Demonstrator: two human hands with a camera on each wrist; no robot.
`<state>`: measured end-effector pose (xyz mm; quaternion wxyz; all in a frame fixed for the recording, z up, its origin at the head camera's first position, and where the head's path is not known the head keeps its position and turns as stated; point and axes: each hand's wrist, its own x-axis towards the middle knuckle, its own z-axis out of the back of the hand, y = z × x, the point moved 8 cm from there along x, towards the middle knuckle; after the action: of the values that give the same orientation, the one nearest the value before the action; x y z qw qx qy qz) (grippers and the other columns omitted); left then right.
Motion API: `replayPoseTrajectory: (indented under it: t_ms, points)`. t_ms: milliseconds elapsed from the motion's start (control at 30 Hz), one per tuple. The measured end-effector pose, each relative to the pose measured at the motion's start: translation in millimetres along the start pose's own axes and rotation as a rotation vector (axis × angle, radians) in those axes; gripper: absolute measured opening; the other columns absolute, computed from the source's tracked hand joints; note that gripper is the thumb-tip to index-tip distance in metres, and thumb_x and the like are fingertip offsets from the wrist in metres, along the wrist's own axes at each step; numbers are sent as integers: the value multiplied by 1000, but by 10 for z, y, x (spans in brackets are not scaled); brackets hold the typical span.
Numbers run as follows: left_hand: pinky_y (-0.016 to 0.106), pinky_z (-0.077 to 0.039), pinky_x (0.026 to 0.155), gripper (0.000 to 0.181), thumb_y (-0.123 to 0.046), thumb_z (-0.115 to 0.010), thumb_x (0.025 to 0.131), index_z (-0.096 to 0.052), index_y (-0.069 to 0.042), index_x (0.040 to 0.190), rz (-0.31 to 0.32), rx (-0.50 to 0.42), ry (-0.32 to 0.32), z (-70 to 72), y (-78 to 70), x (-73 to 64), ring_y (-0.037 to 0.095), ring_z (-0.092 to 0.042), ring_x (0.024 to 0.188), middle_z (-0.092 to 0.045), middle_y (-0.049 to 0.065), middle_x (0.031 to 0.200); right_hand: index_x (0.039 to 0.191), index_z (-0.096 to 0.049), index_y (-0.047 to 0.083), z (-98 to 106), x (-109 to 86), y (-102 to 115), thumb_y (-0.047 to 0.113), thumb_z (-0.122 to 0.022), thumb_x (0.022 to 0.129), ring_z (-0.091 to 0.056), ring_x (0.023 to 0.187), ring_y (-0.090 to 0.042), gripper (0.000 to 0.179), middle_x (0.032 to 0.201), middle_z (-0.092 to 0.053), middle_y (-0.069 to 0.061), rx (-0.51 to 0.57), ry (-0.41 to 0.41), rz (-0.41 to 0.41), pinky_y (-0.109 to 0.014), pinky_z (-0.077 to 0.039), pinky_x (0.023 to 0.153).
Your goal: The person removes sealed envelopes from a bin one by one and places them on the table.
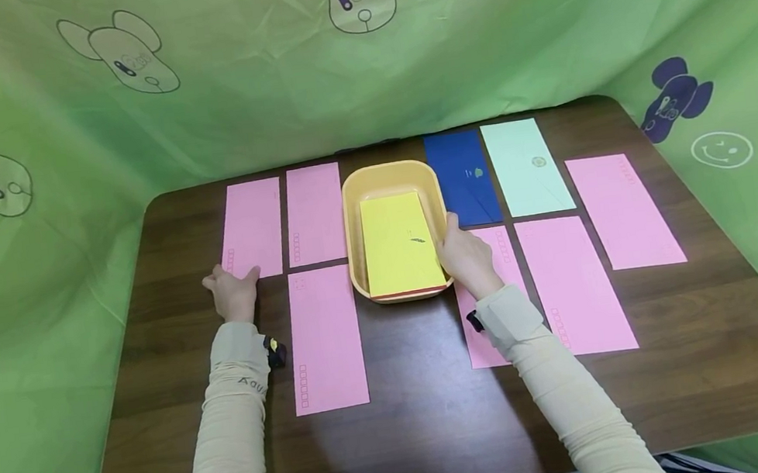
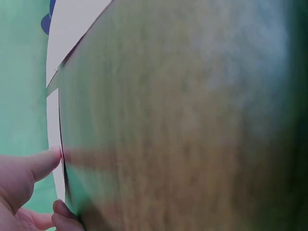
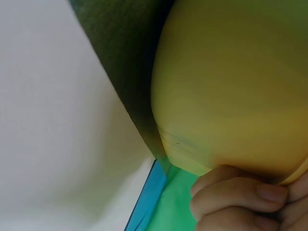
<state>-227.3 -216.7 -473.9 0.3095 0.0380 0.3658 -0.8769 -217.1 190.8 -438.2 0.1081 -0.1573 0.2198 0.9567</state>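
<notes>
My left hand is at the near edge of the back-left pink envelope. In the left wrist view its straight thumb touches that envelope's edge, with the other fingers around the corner. With curled fingers, my right hand grips the right rim of a yellow plastic basin. The right wrist view shows those fingers bent against the basin's wall. Inside the basin lies a yellow envelope, a red edge showing under it.
More pink envelopes lie flat on both sides of the basin. A dark blue envelope and a mint green envelope lie at the back right. Green printed cloth hangs behind the brown wooden table.
</notes>
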Motion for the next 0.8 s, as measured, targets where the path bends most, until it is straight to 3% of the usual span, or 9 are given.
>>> replayPoseTrajectory:
  t_ms: [333,800]
  points:
    - [54,-39,104,79,-32,-60,92,-18,3,150,9,-11,13,-4,-23,-26,44,-47,125,-21,26,144,146,-18,5,36,-40,22,24,-33,101,-60,81,-32,51,103,-62,-23,7,-3,-15,-39,-45,68]
    - [56,-40,101,73,-32,-59,92,-25,0,148,-15,-24,-22,9,-11,-26,45,-48,123,-23,26,144,148,-16,5,4,-13,-4,25,-33,101,-62,84,-34,53,106,-63,-25,2,-5,0,-45,-47,74]
